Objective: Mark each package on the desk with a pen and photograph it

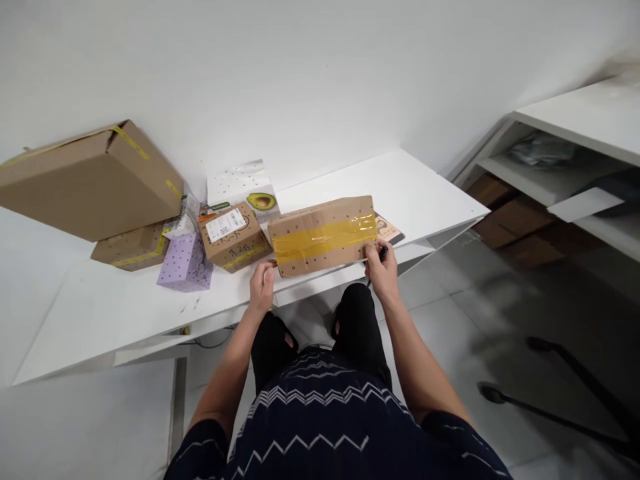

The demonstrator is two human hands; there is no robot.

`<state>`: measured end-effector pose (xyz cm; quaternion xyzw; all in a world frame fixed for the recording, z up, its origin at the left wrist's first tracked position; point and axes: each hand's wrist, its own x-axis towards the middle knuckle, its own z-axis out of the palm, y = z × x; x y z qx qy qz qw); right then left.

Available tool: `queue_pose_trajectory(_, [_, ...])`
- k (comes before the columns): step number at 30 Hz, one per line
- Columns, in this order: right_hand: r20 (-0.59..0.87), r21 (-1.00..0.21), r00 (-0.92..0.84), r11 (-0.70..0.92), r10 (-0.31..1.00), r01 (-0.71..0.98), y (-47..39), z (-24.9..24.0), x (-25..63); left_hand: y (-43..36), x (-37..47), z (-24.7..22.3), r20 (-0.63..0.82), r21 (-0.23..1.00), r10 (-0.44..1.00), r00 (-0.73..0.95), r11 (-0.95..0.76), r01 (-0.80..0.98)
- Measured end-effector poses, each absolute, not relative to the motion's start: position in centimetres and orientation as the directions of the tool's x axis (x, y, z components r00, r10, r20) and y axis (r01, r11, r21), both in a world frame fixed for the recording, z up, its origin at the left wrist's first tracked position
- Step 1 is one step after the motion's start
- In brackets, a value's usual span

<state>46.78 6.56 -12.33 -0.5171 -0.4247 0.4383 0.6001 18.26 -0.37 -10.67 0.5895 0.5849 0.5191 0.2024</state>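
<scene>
A long brown cardboard box (pixel 320 239), marked with small dots and sealed with a wide strip of yellow tape, is tilted up at the front of the white table. My left hand (pixel 262 285) grips its lower left corner. At the lower right corner, my right hand (pixel 383 270) pinches the box, with a slim black object like a marker (pixel 383 253) also between its fingers. Partly behind the box's right end lies a flat item with a printed picture (pixel 389 230). Left of my left hand stands a smaller cardboard box (pixel 235 240) with a white label and handwriting.
A purple dotted box (pixel 184 263), a white box with an avocado print (pixel 245 190) and a large carton (pixel 100 180) resting on another cardboard box (pixel 133 248) crowd the table's left side. A white shelf unit (pixel 565 153) stands right; black chair legs (pixel 555 400) are on the floor.
</scene>
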Motion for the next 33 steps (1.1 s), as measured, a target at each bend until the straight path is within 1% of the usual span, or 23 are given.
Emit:
queue_pose_trajectory(2, [0.079, -0.995, 0.280, 0.091, 0.957, -0.030, 6.1, -13.3, 46.5, 0.2, 16.4, -10.6, 0.317, 0.826, 0.921, -0.226, -0.151, 0.544])
queue_pose_trajectory(4, [0.100, -0.994, 0.254, 0.106, 0.962, -0.007, 5.7, -14.4, 46.0, 1.1, 14.1, -10.7, 0.274, 0.800, 0.927, -0.257, -0.071, 0.596])
queue_pose_trajectory(7, [0.138, -0.990, 0.201, 0.141, 0.970, 0.001, 5.1, -16.2, 45.4, 2.8, 10.6, -11.0, 0.266, 0.781, 0.912, -0.313, -0.014, 0.624])
queue_pose_trajectory(10, [0.146, -0.988, 0.174, 0.151, 0.974, -0.017, 4.8, -17.7, 45.0, 3.5, 8.5, -11.0, 0.223, 0.830, 0.896, -0.383, 0.032, 0.556])
queue_pose_trajectory(13, [0.129, -0.992, 0.185, 0.126, 0.974, 0.031, 4.9, -18.4, 44.9, 2.6, 9.3, -10.8, 0.154, 0.872, 0.894, -0.421, 0.077, 0.483])
queue_pose_trajectory(15, [0.116, -0.991, 0.199, 0.101, 0.973, 0.087, 5.0, -18.5, 44.9, 1.2, 11.3, -10.7, 0.079, 0.929, 0.887, -0.456, 0.101, 0.356])
queue_pose_trajectory(17, [0.103, -0.990, 0.201, 0.082, 0.974, 0.111, 5.0, -18.3, 44.9, -0.2, 13.9, -10.5, -0.007, 0.979, 0.909, -0.416, 0.091, 0.184])
queue_pose_trajectory(19, [0.097, -0.992, 0.192, 0.079, 0.977, 0.101, 4.9, -18.0, 45.0, -1.3, 16.3, -10.3, -0.015, 0.995, 0.942, -0.335, 0.046, 0.084])
queue_pose_trajectory(21, [0.093, -0.993, 0.188, 0.077, 0.978, 0.091, 4.8, -17.7, 45.2, -1.6, 17.9, -10.0, 0.004, 0.997, 0.951, -0.308, 0.019, 0.072])
queue_pose_trajectory(25, [0.090, -0.987, 0.187, 0.063, 0.978, 0.145, 5.3, -17.3, 46.0, -0.2, 19.1, -9.5, 0.002, 0.990, 0.944, -0.329, 0.044, 0.132])
queue_pose_trajectory(29, [0.118, -0.971, 0.172, 0.077, 0.978, 0.227, 6.5, -17.0, 46.5, 1.9, 18.9, -9.1, -0.003, 0.987, 0.923, -0.384, 0.065, 0.147])
queue_pose_trajectory(33, [0.128, -0.969, 0.117, 0.099, 0.985, 0.224, 7.8, -17.1, 46.6, 3.3, 18.3, -9.1, -0.014, 0.984, 0.911, -0.412, 0.087, 0.158])
